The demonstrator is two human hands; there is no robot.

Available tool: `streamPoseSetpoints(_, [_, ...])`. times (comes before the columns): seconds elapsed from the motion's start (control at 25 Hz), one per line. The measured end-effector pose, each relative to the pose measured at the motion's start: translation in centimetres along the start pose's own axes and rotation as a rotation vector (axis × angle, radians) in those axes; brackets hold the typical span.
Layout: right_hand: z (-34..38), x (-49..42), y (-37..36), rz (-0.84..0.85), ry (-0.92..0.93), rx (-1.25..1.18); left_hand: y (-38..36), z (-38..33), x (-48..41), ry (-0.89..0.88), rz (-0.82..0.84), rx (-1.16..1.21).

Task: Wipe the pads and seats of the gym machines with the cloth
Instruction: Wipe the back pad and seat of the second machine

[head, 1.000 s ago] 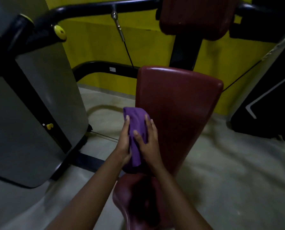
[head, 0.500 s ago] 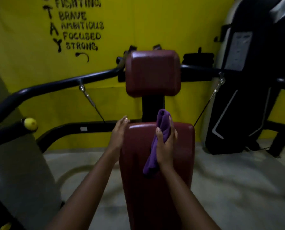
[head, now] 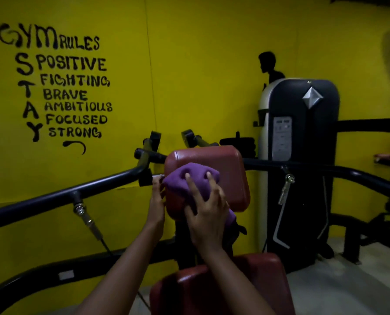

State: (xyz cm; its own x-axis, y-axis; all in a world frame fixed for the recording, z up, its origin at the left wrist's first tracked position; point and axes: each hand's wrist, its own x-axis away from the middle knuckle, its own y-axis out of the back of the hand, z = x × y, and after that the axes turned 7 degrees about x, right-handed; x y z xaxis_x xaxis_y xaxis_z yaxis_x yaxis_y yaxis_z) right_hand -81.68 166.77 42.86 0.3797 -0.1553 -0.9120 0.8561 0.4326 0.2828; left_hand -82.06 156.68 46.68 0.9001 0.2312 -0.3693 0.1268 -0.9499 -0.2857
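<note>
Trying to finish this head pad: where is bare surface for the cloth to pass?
Bare: the right half of the upper pad, beyond the cloth, and the strip above it. Crowded: the left edge, where the left hand rests against the pad beside the black bar.

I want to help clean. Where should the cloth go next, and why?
Probably slide the cloth right across the top pad: the right hand presses it on the pad's left half, the left hand touches that edge, and the right half is bare.
</note>
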Motion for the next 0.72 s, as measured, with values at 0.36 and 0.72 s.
streamPoseSetpoints(0.36, [-4.2,-9.8,-2.8,-0.081,0.06,0.248,-1.9,3.5,-3.6,-0.092,-0.248,-0.161])
streamPoseSetpoints(0.72, [-0.1,-10.0,-4.2,0.035,0.438,0.247,-2.0,4.1,-3.4,-0.196,-0.32,-0.167])
